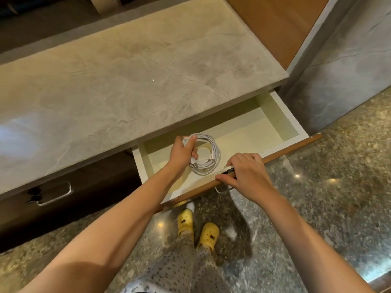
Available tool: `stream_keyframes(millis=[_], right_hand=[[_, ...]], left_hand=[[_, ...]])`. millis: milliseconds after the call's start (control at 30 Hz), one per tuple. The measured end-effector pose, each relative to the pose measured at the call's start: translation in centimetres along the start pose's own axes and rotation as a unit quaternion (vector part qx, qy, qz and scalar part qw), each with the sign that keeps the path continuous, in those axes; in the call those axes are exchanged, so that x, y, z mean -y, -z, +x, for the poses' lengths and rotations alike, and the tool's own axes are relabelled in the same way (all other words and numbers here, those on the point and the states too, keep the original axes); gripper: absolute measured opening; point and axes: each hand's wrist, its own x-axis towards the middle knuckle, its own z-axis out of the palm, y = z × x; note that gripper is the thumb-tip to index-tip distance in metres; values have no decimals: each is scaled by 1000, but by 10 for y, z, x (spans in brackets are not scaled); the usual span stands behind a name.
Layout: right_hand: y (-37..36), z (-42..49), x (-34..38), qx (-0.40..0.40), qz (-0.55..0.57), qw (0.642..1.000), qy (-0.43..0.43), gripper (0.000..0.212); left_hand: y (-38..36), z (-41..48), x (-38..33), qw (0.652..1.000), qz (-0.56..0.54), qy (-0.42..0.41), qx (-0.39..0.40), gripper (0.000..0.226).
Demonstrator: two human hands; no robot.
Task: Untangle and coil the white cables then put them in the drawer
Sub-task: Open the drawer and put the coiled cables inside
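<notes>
White cables [214, 152], coiled, sit gripped in the left hand [182, 155] at the drawer's [284, 116] left end. The right hand [247, 172] grips its front edge.

The person's left forearm [105, 229] and right forearm [306, 235] are bare along all their visible length, as are the left hand [182, 155] and right hand [247, 172]. The legs wear loose pale grey fabric trousers [182, 269] printed all over with small dark specks. The feet wear yellow moulded clogs with round vent holes and small dark charms, the left clog [185, 222] and the right clog [208, 233]. A small white patch [191, 206] at the left clog's far end is perhaps a sock.
</notes>
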Motion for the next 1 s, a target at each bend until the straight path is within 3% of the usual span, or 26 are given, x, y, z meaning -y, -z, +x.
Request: stream_keyframes(millis=[167,300,467,600,700,767,833,933,1000], right_hand=[[4,-2,1,30,-7,999,-8,64],[4,-3,0,31,-9,999,-8,64],[4,-2,1,30,-1,1000,-5,61],[5,0,2,29,-7,1000,-6,61],[1,4,0,7,-15,1000,1,62],[-1,10,0,-20,-21,1000,9,64],[-1,20,1,-23,-19,999,13,66],[3,37,3,7,-14,1000,8,67],[4,45,4,1,19,1000,7,58]], left_hand=[[-20,21,21,998,41,49,6,34],[-27,24,23,987,158,33,-10,39],[-25,24,27,926,374,-6,-57,52],[-18,16,22,934,353,41,-32,70],[-7,-4,-2,911,410,48,16,73],[3,-35,-14,899,431,-7,73,61],[13,-71,-12,897,414,-112,103,52],[17,-91,10,856,435,-269,74,40],[18,-80,23,831,456,-315,40,40]])
